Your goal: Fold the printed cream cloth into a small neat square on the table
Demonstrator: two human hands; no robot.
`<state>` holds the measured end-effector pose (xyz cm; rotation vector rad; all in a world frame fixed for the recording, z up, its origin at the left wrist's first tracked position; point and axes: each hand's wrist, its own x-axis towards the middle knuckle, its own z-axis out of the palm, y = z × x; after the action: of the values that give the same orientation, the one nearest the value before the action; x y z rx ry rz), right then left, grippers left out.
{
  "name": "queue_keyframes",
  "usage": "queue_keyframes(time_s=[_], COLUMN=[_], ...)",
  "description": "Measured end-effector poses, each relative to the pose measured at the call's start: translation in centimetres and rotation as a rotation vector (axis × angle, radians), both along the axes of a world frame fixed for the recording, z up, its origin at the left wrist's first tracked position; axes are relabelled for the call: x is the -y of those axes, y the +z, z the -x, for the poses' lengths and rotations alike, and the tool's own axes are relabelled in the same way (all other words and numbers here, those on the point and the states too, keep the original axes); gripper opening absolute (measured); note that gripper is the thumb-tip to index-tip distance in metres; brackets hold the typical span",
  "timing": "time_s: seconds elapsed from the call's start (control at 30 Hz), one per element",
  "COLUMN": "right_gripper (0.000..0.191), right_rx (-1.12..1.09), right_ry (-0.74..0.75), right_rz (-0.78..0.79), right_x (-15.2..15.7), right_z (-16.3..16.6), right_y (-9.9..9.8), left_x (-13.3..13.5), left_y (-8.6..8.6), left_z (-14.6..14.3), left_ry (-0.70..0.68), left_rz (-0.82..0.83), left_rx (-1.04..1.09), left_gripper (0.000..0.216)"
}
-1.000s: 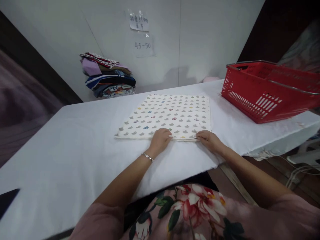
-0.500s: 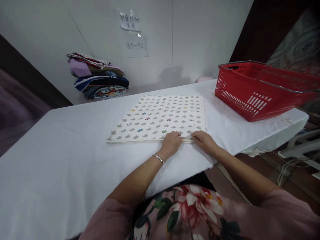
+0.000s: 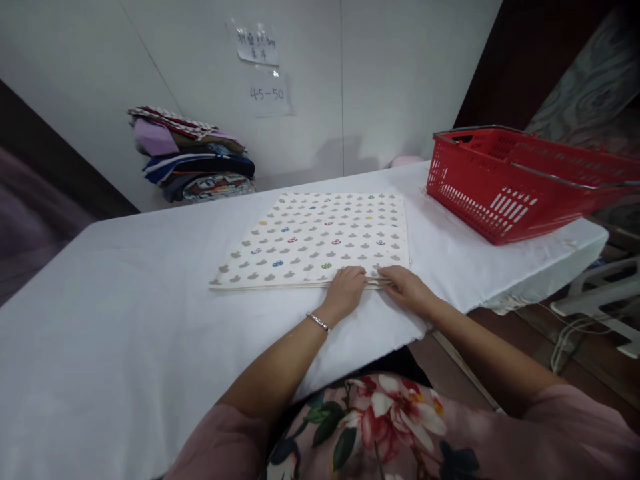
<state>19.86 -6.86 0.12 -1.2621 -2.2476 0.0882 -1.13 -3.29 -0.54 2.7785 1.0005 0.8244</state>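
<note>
A folded cream cloth (image 3: 315, 237) printed with small grey and coloured shapes lies flat on the white-covered table (image 3: 125, 300). My left hand (image 3: 346, 288), with a bracelet on the wrist, pinches the cloth's near edge close to its right corner. My right hand (image 3: 404, 285) grips the same edge right beside it, fingers curled onto the layers. The two hands almost touch.
A red plastic basket (image 3: 510, 183) stands at the table's right end. A stack of folded clothes (image 3: 193, 162) sits at the back left against the white wall, under two paper notes (image 3: 260, 70). The table's near edge runs just below my hands.
My left hand has slid right along the cloth's near edge until it is next to my right hand. The view has shifted slightly to the right.
</note>
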Motion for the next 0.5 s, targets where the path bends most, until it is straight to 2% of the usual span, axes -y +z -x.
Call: queue_keyframes(time_s=[0.13,0.27,0.5], right_gripper=[0.025,0.016,0.017], right_rx=[-0.008,0.053,0.032], right_ry=[0.025,0.004,0.005], right_rz=[-0.096,-0.117,-0.133], right_x=[-0.04,-0.25,0.1], right_z=[0.42,0.27,-0.21], right_y=[-0.29,-0.34,0.03], left_x=[0.0,-0.08,-0.42], left_y=[0.12,0.25,-0.3], left_z=[-0.01,-0.07,-0.09], left_ry=[0.007,0.013,0.003], left_rz=[0.022,0.059,0.016], left_rx=[0.001,-0.022,-0.087], left_gripper=[0.016,0.016,0.02])
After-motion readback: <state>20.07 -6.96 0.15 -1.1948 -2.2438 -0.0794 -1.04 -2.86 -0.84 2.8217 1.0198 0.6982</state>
